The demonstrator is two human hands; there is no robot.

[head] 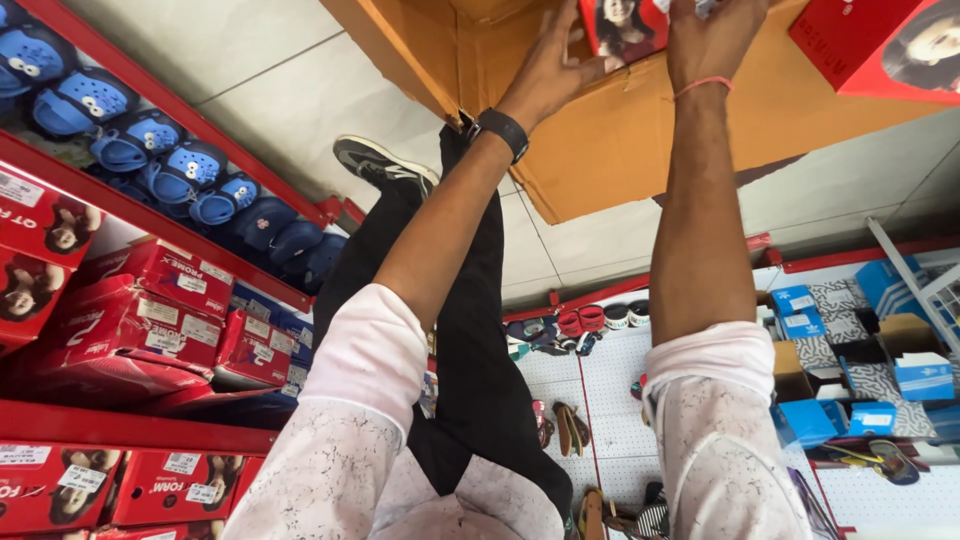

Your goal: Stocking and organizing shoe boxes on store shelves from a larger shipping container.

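Note:
Both arms reach forward over a big brown cardboard carton (pixel 600 140) that lies on the tiled floor. Between the hands is a small red box (pixel 622 28) with a picture of a person on it, at the carton's open top. My left hand (pixel 552 62), with a black band on its wrist, grips the box's left edge with spread fingers. My right hand (pixel 712 38), with a pink thread on its wrist, holds the box's right side and hides part of it. My black trouser leg and dark shoe (pixel 385 165) stand just left of the carton.
Red shelving (pixel 150 215) on the left carries blue children's clogs (pixel 150 150) and stacked red shoe boxes (pixel 150 310). Two more red boxes (pixel 880 40) lie on the carton at the top right. A white pegboard (pixel 610 400) holds sandals; blue boxes (pixel 900 370) are stacked at the right.

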